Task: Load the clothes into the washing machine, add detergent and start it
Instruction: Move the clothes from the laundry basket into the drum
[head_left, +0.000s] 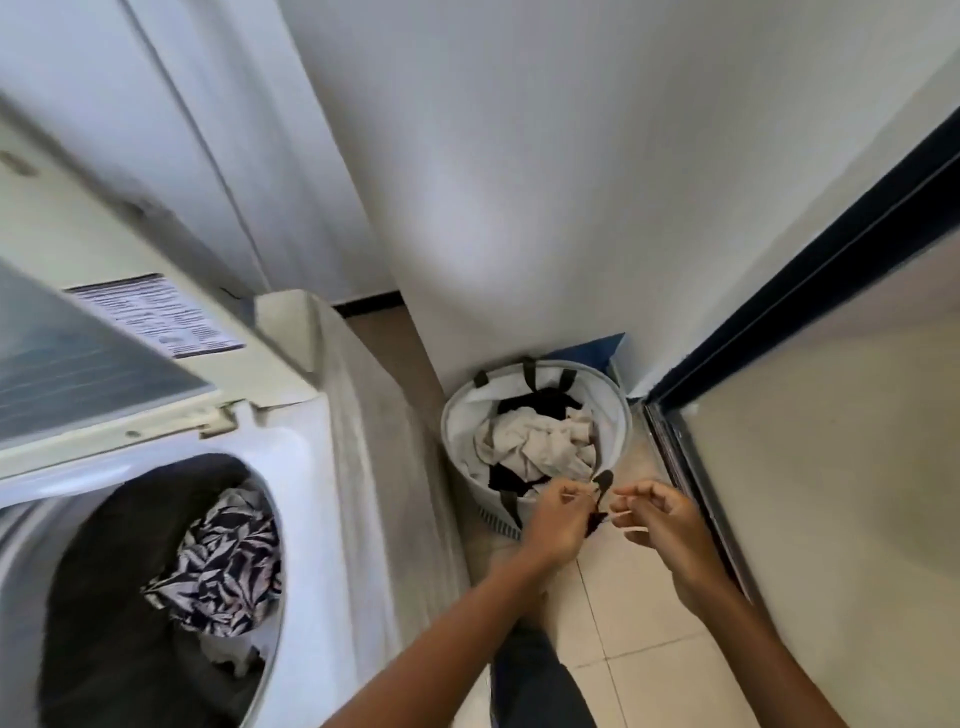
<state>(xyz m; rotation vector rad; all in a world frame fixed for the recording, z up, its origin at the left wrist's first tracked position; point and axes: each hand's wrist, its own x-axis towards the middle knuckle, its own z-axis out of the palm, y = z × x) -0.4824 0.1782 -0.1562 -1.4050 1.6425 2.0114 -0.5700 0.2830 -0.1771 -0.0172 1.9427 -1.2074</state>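
Washer (291, 467) at left, lid up, patterned garment (218, 566) in drum. Basket (457, 415) of clothes (540, 441) on floor by wall. Left hand (558, 519) and right hand (662, 519) both pinching small dark item (602, 493) over basket's near rim.

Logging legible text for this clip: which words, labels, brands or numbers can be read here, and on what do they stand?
Nothing can be quoted.
Sticker on the inner side of the raised washing machine lid: several lines of dark print, too blurred to read.
Washing machine body: no brand or numbers visible.
Laundry basket: no print visible.
Clothes in the drum and basket: leaf pattern only, no words.
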